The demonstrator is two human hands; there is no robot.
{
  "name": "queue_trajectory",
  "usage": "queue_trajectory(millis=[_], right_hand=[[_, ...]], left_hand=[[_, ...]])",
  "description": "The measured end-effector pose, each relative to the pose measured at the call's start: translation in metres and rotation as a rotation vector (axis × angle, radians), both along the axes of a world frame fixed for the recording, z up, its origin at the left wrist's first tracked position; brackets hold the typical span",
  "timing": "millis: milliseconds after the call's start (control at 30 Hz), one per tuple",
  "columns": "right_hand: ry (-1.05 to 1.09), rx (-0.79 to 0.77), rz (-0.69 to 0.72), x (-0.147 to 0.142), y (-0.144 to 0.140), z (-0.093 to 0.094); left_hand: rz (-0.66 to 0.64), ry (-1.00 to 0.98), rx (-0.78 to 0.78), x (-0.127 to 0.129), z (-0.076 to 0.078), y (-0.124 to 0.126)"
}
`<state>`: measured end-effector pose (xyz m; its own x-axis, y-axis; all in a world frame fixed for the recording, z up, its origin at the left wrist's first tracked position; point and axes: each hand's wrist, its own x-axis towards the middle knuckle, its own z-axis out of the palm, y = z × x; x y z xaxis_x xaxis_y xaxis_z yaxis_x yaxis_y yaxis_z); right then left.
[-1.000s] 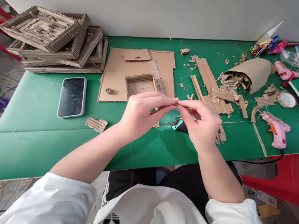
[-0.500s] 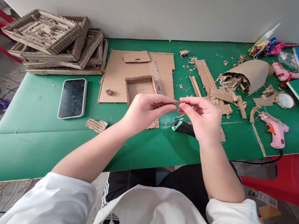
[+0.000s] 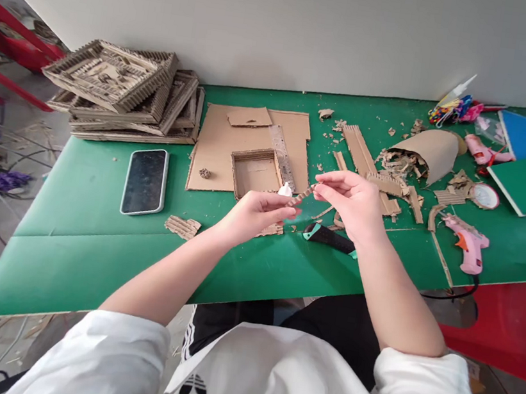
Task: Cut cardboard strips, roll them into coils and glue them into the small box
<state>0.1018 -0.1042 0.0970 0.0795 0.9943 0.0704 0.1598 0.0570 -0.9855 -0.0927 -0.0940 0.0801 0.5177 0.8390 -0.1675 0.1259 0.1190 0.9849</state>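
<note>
On green table (image 3: pixel 91 252) against white wall (image 3: pixel 286 19), hands pinching cardboard strip (image 3: pixel 302 195), scraps (image 3: pixel 398 160), phone (image 3: pixel 145 180)

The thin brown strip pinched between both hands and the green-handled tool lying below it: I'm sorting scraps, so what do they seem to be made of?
The thin brown strip looks like matte corrugated cardboard: ridged. The green-handled tool seems to be smooth plastic, probably.
</note>
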Motion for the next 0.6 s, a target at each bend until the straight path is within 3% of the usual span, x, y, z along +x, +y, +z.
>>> queue_trajectory(millis=[133, 267, 433, 600], right_hand=[[-0.236, 0.064, 0.143, -0.005, 0.031, 0.019], [-0.443, 0.067, 0.300, -0.019, 0.074, 0.029], [-0.726, -0.012, 0.505, -0.046, 0.125, 0.019], [-1.016, -0.112, 0.710, -0.065, 0.145, 0.005]], left_hand=[[0.055, 0.102, 0.063, -0.033, -0.009, -0.001], [0.217, 0.159, 0.106, -0.065, -0.014, -0.006], [0.277, 0.280, 0.227, -0.084, -0.015, -0.003], [0.224, 0.393, 0.364, -0.089, -0.014, 0.014]])
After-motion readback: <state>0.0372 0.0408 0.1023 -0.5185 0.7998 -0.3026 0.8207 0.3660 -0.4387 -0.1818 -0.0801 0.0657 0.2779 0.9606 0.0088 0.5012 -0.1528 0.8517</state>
